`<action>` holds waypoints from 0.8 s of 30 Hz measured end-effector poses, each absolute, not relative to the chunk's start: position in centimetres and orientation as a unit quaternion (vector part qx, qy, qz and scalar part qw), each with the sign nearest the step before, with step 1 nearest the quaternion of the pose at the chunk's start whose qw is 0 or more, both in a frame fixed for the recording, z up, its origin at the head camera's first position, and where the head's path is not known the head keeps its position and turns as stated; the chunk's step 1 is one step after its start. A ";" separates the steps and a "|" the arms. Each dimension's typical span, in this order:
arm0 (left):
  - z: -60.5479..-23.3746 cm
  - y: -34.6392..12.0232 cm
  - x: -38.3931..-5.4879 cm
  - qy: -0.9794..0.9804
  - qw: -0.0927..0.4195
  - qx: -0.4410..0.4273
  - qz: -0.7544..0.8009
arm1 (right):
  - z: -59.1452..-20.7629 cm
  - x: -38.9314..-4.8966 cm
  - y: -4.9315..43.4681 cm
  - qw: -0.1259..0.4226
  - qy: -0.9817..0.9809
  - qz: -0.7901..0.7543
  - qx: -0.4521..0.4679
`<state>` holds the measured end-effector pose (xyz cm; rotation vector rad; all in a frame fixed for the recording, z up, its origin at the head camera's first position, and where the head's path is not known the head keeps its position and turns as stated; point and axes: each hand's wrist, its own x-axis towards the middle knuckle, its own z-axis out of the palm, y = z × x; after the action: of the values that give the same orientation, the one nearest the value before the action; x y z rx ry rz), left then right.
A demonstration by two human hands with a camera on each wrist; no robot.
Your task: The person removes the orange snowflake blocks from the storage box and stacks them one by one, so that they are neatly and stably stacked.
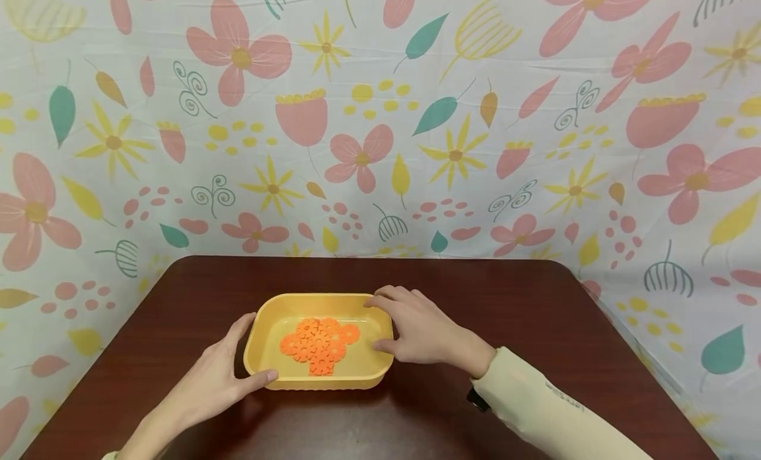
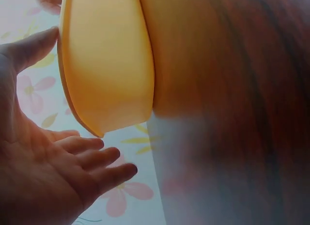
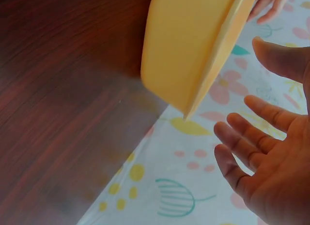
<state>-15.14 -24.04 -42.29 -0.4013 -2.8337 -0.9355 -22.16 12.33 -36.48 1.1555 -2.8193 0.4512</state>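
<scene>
See yellow rounded-rectangular tray [image 1: 333,383] (plastic, prob.) on dark reddish-brown wood-look table [image 1: 505,301], btwn both hands, w/ flat orange flower-shaped pieces [image 1: 320,341] clustered inside. With left hand [image 1: 217,374], touches near-left corner w/ thumb, fingers straight & loose, not gripping. With right hand [image 1: 425,328], hovers at right end, fingers spread & relaxed, just off tray per right wrist view (can't confirm any contact). Should handle light & stiff, maybe a bit slippery, not esp. fragile. Best to take hold at both short ends, under rim, keeping level to avoid sliding pieces about.
</scene>
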 end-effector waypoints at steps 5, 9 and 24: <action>-42.4 -24.2 -15.4 -0.924 0.064 -0.155 -0.345 | -36.7 -22.7 10.7 -0.003 -0.909 0.150 0.390; -42.5 -24.4 -15.6 -0.920 0.049 -0.154 -0.356 | -37.1 -23.1 9.8 -0.035 -0.902 0.165 0.397; -42.7 -24.5 -15.7 -0.913 0.033 -0.161 -0.374 | -38.7 -24.6 6.7 -0.134 -0.858 0.229 0.440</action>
<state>-15.73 -24.52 -42.72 -0.4954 -2.8083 -1.1519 -24.63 6.75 -38.65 1.5158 -2.9516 0.7869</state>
